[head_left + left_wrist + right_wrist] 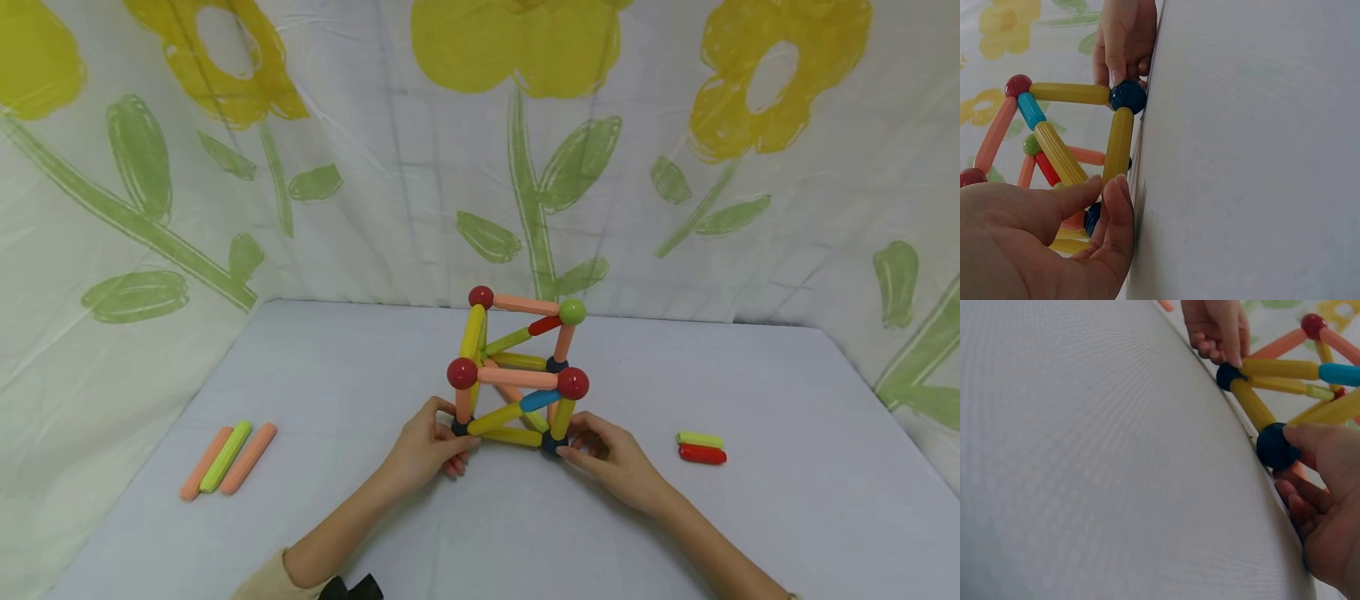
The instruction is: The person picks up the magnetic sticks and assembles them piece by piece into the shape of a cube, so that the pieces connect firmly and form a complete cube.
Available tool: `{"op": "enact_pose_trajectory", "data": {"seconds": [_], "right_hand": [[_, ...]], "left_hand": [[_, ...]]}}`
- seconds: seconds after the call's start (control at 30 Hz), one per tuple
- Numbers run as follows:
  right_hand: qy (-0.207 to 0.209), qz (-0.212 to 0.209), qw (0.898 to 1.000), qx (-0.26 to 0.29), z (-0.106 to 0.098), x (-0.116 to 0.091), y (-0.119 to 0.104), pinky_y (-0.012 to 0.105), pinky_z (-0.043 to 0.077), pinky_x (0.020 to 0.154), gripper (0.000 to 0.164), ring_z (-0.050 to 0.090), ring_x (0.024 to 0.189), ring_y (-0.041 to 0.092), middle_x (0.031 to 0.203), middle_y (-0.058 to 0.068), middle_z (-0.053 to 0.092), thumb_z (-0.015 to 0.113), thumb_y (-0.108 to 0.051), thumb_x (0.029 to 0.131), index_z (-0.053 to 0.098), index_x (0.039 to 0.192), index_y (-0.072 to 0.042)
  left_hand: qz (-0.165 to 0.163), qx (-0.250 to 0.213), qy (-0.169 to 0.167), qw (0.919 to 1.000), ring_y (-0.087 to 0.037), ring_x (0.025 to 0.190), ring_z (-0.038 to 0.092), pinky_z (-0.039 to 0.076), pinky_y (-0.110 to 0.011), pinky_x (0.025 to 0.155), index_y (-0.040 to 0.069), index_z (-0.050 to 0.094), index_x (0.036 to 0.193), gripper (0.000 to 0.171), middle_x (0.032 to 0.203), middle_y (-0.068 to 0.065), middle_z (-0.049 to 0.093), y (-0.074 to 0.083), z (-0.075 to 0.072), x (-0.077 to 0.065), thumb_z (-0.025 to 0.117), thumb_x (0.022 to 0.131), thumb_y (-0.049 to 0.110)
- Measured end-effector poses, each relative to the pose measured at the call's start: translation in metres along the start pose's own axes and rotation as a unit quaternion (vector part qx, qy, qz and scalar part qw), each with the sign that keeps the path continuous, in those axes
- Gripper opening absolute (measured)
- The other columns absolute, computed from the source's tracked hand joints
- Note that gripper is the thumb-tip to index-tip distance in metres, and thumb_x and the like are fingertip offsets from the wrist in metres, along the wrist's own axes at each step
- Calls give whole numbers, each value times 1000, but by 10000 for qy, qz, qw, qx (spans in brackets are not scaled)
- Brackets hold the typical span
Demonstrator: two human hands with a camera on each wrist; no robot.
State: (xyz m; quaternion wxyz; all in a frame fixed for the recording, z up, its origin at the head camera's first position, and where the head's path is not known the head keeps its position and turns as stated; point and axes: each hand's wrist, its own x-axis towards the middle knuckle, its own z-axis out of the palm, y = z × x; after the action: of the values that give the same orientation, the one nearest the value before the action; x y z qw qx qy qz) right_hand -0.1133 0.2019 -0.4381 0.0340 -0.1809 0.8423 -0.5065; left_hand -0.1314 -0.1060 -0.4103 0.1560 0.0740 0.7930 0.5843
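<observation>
A cube-like frame of rods and balls (517, 379) stands on the table, with red balls (462, 373) and a light green ball (573, 312) at its top corners. My left hand (423, 446) pinches the dark blue ball (1092, 219) at the front left bottom corner. At the front right bottom corner, my right hand (617, 460) holds another dark blue ball (1277, 447) between thumb and fingers. A yellow rod (512, 436) joins these two balls. Across the front face runs a diagonal of a yellow rod (495, 418) and a short blue rod (542, 400).
To the left lie two salmon rods (249, 458) with a lime green rod (227, 457) between them. A short lime rod (700, 439) and a short red rod (702, 454) lie together at the right. Behind the white table (360, 350) hangs a flower-print cloth (360, 250).
</observation>
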Motion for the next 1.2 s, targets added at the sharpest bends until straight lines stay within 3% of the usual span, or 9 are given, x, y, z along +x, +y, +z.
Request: {"op": "enact_pose_trajectory", "data": {"seconds": [0.33, 0.63, 0.83, 0.93, 1.07, 1.2], "right_hand": [[-3, 6, 10000, -6, 0, 0, -1, 21, 54, 74, 27, 60, 88, 11, 107, 5, 69, 73, -13, 100, 65, 125, -4], [-11, -38, 10000, 21, 0, 0, -1, 21, 54, 73, 27, 60, 87, 10, 107, 5, 68, 73, -12, 100, 66, 124, -4], [-529, 138, 9982, 262, -16, 4, 2, 22, 58, 84, 30, 67, 99, 14, 119, 11, 70, 69, -16, 104, 64, 131, -4], [-597, 228, 9970, 444, -33, 9, 6, 23, 59, 86, 31, 70, 105, 21, 127, 19, 68, 64, -13, 106, 61, 135, 1], [-207, 412, 9987, 235, -46, 25, 11, 24, 59, 86, 35, 71, 106, 28, 132, 25, 65, 61, -14, 108, 58, 138, 4], [-30, 552, 9984, -112, -46, 48, 15, 39, 59, 98, 44, 68, 117, 36, 144, 26, 59, 60, -18, 109, 53, 147, 2]], "left_hand": [[4, -183, 14, 9998, -13, 55, 64, 56, -21, 55, -3, 44, 123, 43, 70, -7, 69, 0, -1, 3, 76, 98, 9], [-42, -82, 98, 9999, -15, 54, 65, 57, -22, 55, -4, 46, 124, 41, 71, -8, 70, 1, -1, 2, 75, 98, 9], [-18, -36, 259, 9997, -17, 58, 67, 61, -27, 59, -6, 51, 125, 38, 74, -10, 70, 1, -4, -2, 74, 98, 8], [-119, -7, 416, 9991, -18, 62, 69, 63, -29, 64, -8, 54, 127, 38, 82, -12, 71, 1, -5, -7, 74, 98, 6], [-227, -39, 510, 9984, -22, 75, 74, 65, -34, 76, -14, 54, 134, 42, 100, -17, 75, 4, -5, -17, 69, 100, 6], [-392, -320, 374, 9980, -32, 101, 75, 62, -41, 93, -20, 47, 144, 50, 125, -31, 70, 11, 0, -30, 60, 106, 8]]}}
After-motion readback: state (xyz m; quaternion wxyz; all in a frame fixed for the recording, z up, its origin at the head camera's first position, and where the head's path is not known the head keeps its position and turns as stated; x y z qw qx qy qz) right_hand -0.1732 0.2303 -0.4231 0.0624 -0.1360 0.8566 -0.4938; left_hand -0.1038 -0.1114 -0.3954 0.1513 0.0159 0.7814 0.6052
